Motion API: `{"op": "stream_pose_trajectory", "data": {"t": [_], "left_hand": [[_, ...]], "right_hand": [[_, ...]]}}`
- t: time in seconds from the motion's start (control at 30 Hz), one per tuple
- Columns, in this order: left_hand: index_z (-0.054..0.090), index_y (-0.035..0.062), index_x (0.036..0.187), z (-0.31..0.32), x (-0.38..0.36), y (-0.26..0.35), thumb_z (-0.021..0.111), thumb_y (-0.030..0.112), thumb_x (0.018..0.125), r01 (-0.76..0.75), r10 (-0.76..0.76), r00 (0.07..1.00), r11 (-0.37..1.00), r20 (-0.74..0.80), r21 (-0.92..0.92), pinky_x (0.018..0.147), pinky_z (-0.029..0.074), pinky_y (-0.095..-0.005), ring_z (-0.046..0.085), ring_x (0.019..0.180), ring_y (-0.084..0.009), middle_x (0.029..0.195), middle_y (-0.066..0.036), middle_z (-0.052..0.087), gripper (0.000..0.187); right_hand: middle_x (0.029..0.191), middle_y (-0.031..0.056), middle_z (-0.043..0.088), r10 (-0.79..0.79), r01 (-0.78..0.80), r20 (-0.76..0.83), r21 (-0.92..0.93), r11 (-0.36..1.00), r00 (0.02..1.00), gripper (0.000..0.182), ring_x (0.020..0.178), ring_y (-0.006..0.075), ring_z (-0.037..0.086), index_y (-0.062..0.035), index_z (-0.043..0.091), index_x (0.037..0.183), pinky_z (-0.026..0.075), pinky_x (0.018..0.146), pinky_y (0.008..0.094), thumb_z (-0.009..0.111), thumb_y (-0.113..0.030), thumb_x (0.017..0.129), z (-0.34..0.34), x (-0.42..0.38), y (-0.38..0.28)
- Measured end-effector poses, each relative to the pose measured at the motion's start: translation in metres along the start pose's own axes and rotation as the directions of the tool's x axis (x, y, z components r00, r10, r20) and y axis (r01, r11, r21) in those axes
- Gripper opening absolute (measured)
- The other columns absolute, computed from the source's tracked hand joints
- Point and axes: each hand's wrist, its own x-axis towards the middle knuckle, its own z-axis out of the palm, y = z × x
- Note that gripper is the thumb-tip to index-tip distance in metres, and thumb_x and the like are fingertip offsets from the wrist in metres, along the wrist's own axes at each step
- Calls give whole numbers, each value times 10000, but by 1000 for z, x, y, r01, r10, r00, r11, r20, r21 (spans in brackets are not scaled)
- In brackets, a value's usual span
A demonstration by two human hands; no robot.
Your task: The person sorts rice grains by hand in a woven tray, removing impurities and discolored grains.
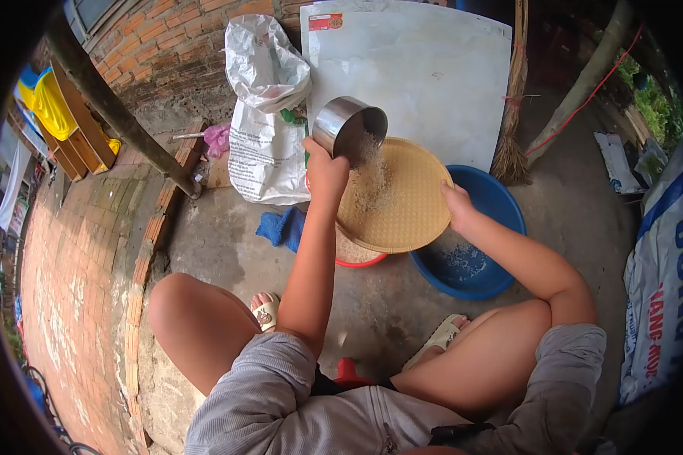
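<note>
A tilted metal pot [340,121] is gripped by my left hand [328,168], its mouth facing right and down. Pale grains [373,176] spill from it onto a round tan woven tray [413,201]. My right hand [458,206] grips the tray's right edge, holding it tilted in the air. Under the tray's right side stands a blue basin [501,201] with some pale grains inside. A red-rimmed container [362,262] of grains shows partly below the tray's left side; the tray hides the rest.
White sacks [264,152] and a blue cloth [282,227] lie left of the tray. Behind stand a whitish board [410,68] and a straw broom [511,152]. A large printed sack [653,303] is at the right. A wooden pole [129,121] slants at the left.
</note>
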Motion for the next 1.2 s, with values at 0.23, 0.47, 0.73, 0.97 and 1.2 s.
{"op": "stream_pose_trajectory", "data": {"t": [0.23,0.47,0.73,0.97,1.2], "left_hand": [[288,14,1113,0,-5,1,482,-5,708,-174,172,982,984,80,24,586,428,-397,553,658,-363,794,-251,560,450],[278,24,1137,9,-9,6,524,37,771,-361,358,932,930,51,75,445,439,-356,575,500,-278,714,-212,577,441],[319,42,1167,-5,-26,38,517,-21,725,-409,407,912,908,39,92,710,454,-473,573,866,-496,867,-298,600,488],[331,28,1152,-7,-23,44,540,-56,691,-456,455,890,890,-22,-24,719,429,-500,557,852,-499,872,-299,590,513],[468,-40,959,-20,41,-52,534,163,735,138,-162,978,975,-134,-173,429,413,-363,531,471,-235,662,-134,566,309]], "right_hand": [[1119,126,590,15,-15,-8,-2,1000,1000,323,1006,234,585,-26,513,1202,482,842,374,423,-237,974,4,-5,10],[1091,121,599,5,-6,-11,-71,997,1000,312,980,225,590,-22,524,1180,475,840,360,436,-235,970,2,-7,10],[1093,120,599,-11,11,4,-40,999,1000,311,983,221,589,-24,525,1179,474,838,361,436,-237,970,-1,-4,13],[1106,124,594,-15,15,5,-65,998,1000,324,1004,218,581,-25,513,1199,471,845,360,429,-242,973,-6,-3,16],[1163,126,572,-53,54,17,-94,994,998,351,1039,231,573,-26,472,1244,469,879,365,418,-247,976,-20,-3,8]]}}
